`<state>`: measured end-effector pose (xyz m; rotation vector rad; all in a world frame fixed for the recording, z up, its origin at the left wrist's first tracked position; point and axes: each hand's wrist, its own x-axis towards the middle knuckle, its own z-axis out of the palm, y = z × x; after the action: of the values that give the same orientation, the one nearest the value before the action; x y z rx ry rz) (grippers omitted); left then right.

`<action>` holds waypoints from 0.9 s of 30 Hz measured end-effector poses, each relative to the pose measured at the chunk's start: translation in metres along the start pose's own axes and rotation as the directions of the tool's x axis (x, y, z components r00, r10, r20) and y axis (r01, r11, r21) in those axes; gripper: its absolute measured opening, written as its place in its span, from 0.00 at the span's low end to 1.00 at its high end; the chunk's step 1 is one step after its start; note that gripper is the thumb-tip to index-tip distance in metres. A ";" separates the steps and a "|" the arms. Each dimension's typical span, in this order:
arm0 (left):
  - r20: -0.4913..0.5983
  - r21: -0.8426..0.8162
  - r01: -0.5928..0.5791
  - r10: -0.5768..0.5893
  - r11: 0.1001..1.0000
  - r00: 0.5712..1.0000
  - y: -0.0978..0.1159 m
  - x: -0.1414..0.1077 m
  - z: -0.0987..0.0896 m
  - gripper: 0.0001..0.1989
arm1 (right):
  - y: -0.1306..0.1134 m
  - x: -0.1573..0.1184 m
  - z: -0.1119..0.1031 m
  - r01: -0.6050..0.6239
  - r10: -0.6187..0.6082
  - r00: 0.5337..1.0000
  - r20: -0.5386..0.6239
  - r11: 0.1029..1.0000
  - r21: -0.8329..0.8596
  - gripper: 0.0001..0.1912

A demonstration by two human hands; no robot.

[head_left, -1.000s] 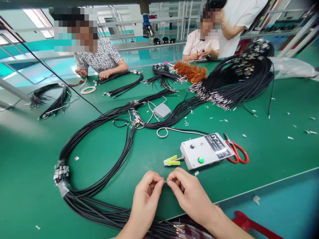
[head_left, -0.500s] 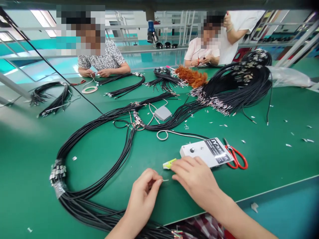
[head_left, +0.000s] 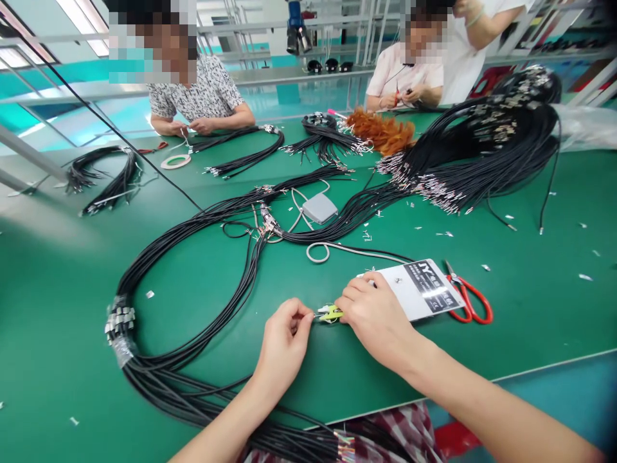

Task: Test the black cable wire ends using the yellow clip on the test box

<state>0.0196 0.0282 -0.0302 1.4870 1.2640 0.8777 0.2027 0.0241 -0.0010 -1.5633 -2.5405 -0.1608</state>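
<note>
My left hand [head_left: 285,341] is closed in a pinch on a thin wire [head_left: 316,315], whose tip reaches the jaws of a yellow-green clip [head_left: 331,314]. Around the back of that clip, my right hand [head_left: 378,320] is closed, its fingers bent against the front of a white control box [head_left: 409,283] with a black printed label. Part of the box, including its knob, is hidden behind the right hand. Black cables [head_left: 193,405] run beneath my left forearm to the table's near edge, with bare coloured wire ends [head_left: 344,445] there.
Red-handled scissors [head_left: 475,301] lie right of the box. A grey pedal-like block [head_left: 320,209] and its cord sit behind. A large heap of black cables [head_left: 486,154] fills the back right. Two people [head_left: 200,96] [head_left: 402,80] sit opposite, another stands behind.
My left hand has brought the wire up to the clip. My right hand has closed around the clip's rear. The whole view has shifted slightly.
</note>
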 end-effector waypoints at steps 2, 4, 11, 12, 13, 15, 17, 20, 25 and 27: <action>0.002 0.004 0.003 -0.003 1.000 1.000 -0.002 0.001 0.002 0.09 | 0.001 0.000 0.000 0.000 0.000 1.000 -0.002 1.000 -0.004 0.09; 0.007 0.003 0.006 -0.006 1.000 1.000 -0.002 0.003 0.004 0.09 | 0.001 0.000 0.000 -0.001 0.001 1.000 -0.005 1.000 -0.007 0.09; 0.041 -0.014 0.036 -0.036 0.999 0.999 -0.003 0.005 0.007 0.09 | -0.003 -0.001 -0.004 -0.023 0.023 1.000 -0.008 1.000 0.005 0.05; 0.044 -0.017 0.040 -0.039 0.999 0.998 -0.003 0.005 0.006 0.09 | -0.002 -0.004 -0.007 -0.024 0.025 0.999 -0.028 0.999 0.030 0.05; 0.047 -0.021 0.043 -0.042 0.999 0.998 -0.003 0.005 0.006 0.09 | 0.000 -0.009 -0.010 -0.026 0.030 0.997 -0.064 0.998 0.065 0.08; 0.051 -0.032 0.045 -0.044 0.998 0.998 -0.003 0.005 0.005 0.09 | 0.007 -0.025 -0.015 -0.053 0.079 0.980 -0.184 0.988 0.142 0.12; 0.055 -0.048 0.043 -0.041 0.998 0.998 -0.002 0.005 0.004 0.09 | 0.014 -0.048 -0.017 -0.120 0.184 0.925 -0.334 0.972 0.203 0.10; 0.059 -0.070 0.041 -0.037 0.997 0.998 -0.003 0.006 0.003 0.08 | 0.017 -0.084 -0.012 -0.206 0.311 0.814 -0.490 0.944 0.257 0.10; 0.055 -0.049 0.047 -0.044 0.998 0.998 -0.003 0.008 0.003 0.08 | 0.005 -0.105 0.008 -0.168 0.262 0.831 -0.490 0.959 0.228 0.11; 0.047 -0.028 0.049 -0.047 0.998 0.998 -0.004 0.008 0.001 0.08 | 0.002 -0.103 0.013 -0.184 0.268 0.799 -0.538 0.961 0.205 0.10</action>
<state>0.0209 0.0363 -0.0343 1.4407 1.2434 0.8224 0.2489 -0.0627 -0.0334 -1.4745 -1.8535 -0.3445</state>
